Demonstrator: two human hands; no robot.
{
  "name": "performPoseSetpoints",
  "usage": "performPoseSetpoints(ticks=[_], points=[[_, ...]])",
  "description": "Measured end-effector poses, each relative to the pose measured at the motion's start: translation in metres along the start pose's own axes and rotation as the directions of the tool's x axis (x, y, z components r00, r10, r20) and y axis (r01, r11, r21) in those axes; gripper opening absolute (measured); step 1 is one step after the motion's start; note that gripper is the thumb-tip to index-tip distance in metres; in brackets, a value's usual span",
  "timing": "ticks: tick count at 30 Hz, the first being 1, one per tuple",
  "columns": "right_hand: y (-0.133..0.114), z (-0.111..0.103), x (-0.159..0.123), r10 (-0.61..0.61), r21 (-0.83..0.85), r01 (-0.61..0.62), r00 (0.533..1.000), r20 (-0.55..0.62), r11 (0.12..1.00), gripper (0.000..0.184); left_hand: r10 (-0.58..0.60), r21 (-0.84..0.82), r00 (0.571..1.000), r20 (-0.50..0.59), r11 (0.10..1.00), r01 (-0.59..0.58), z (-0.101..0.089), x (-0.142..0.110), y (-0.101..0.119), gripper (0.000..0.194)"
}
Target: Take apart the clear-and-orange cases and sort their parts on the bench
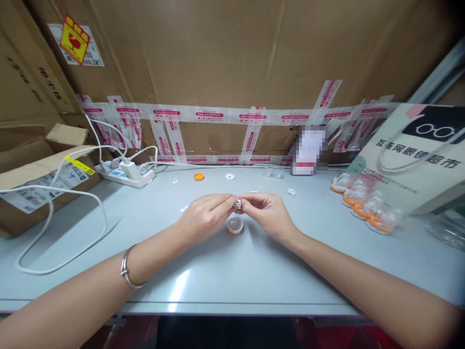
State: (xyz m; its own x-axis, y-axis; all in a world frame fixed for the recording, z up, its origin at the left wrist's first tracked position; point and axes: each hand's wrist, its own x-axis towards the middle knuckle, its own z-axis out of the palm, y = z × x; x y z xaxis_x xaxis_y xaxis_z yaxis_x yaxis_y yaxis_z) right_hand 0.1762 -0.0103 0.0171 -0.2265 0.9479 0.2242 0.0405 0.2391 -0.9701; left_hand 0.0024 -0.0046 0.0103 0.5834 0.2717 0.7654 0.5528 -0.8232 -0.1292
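My left hand [207, 216] and my right hand [269, 216] meet above the middle of the table. Between their fingertips they pinch a small white openwork plastic piece [238, 204], partly covered by the fingers. Just below sits a round clear cup with an orange base [235, 226], which neither hand touches. Beyond my hands lie an orange ring [198, 177], a white disc [229, 177], a small white part [175, 182] and some clear domes [273, 172]. Another white openwork piece [291, 192] rests to the right.
Several clear-domed units with orange bases [363, 206] stand at the right, before a paper bag [417, 160]. A phone [308, 151] leans at the back against a large carton [232, 58]. On the left are a power strip [127, 174], a looping white cable [103, 213] and a cardboard box [47, 189].
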Motion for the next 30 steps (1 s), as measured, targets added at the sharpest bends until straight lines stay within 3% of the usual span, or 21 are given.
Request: performPoseSetpoints(ticks=[6, 11, 17, 19, 21, 24, 30], points=[[0.0101, 0.0032, 0.0046, 0.077, 0.07, -0.075, 0.997, -0.029, 0.995, 0.019, -0.005, 0.008, 1.0, 0.027, 1.0, 0.004, 0.0081, -0.005, -0.0013, 0.017], [0.0069, 0.0013, 0.0071, 0.255, 0.23, -0.252, 0.967, 0.018, 0.94, 0.021, -0.119, -0.224, 0.992, 0.042, 0.966, 0.125, 0.0079, -0.0018, -0.0016, 0.019], [0.005, -0.0006, 0.0053, 0.352, 0.388, -0.371, 0.928, 0.122, 0.844, 0.017, -0.427, -0.438, 0.898, 0.101, 0.792, 0.426, 0.0066, -0.0005, 0.0009, 0.018], [0.0059, -0.0005, 0.005, 0.387, 0.429, -0.412, 0.91, 0.149, 0.804, 0.015, -0.469, -0.455, 0.876, 0.115, 0.759, 0.466, 0.0073, -0.0006, 0.001, 0.018], [0.0063, 0.0002, 0.0048, 0.416, 0.453, -0.445, 0.894, 0.168, 0.773, 0.014, -0.454, -0.451, 0.884, 0.107, 0.77, 0.45, 0.0081, -0.0004, 0.0011, 0.017], [0.0061, 0.0018, 0.0047, 0.412, 0.429, -0.44, 0.897, 0.162, 0.789, 0.014, -0.449, -0.439, 0.886, 0.112, 0.778, 0.45, 0.0089, 0.0002, 0.0021, 0.016], [0.0065, 0.0039, 0.0064, 0.242, 0.21, -0.236, 0.97, -0.002, 0.949, 0.023, -0.598, -0.51, 0.745, 0.296, 0.561, 0.653, 0.0077, 0.0009, 0.0045, 0.017]])
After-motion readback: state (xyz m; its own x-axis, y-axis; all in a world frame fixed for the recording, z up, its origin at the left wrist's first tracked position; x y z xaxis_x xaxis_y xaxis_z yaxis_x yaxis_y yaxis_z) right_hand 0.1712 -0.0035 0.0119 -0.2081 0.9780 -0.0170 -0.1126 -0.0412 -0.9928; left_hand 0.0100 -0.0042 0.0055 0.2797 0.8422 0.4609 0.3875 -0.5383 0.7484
